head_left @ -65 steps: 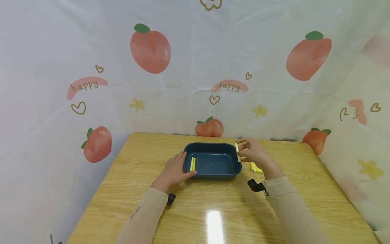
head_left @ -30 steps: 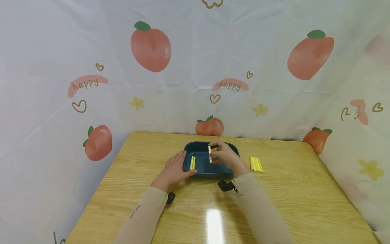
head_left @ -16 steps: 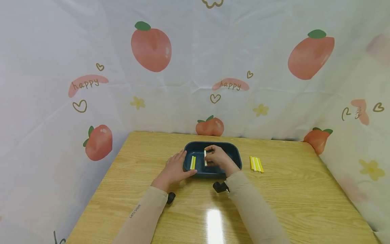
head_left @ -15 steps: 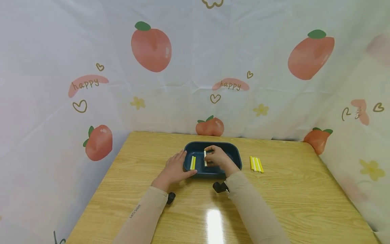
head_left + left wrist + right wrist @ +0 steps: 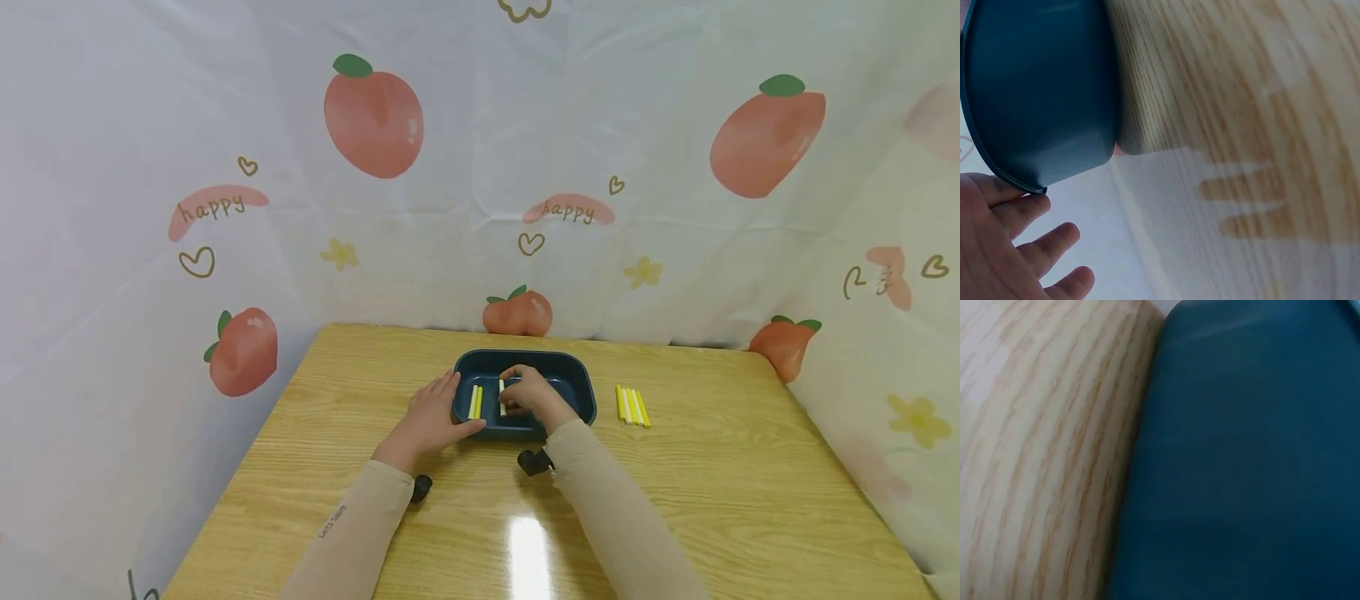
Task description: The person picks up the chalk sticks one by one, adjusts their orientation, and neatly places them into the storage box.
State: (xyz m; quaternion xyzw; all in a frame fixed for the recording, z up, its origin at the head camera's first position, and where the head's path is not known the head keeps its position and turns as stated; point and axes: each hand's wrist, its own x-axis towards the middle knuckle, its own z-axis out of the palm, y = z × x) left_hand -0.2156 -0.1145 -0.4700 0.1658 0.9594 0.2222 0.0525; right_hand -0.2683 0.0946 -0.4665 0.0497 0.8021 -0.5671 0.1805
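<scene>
My right hand [image 5: 534, 397] is down inside a dark blue rectangular dish [image 5: 517, 434], pinching a white stick of chalk [image 5: 502, 398] between thumb and fingers. The chalk stands roughly parallel to a white chalk [image 5: 472, 403] and a yellow chalk [image 5: 479, 402] lying side by side at the dish's left end. My left hand [image 5: 429, 421] rests against that left end, thumb along the front rim. In the left wrist view, fairly straight fingers touch the rim of the dish [image 5: 1041, 94]. The right wrist view shows only the dish's outer wall [image 5: 1241, 456] and wood, not the hand.
Several yellow and white chalks [image 5: 633, 407] lie in a row on the wooden table [image 5: 720, 483], right of the dish. A white cloth backdrop [image 5: 450, 233] printed with peaches rises behind the table and along both sides. Small black wrist cameras [image 5: 534, 462] sit under the sleeves.
My right hand has carried the white chalk from beyond the dish's right rim leftward into the dish, and lately slightly left and nearer to me. The left hand has stayed in place.
</scene>
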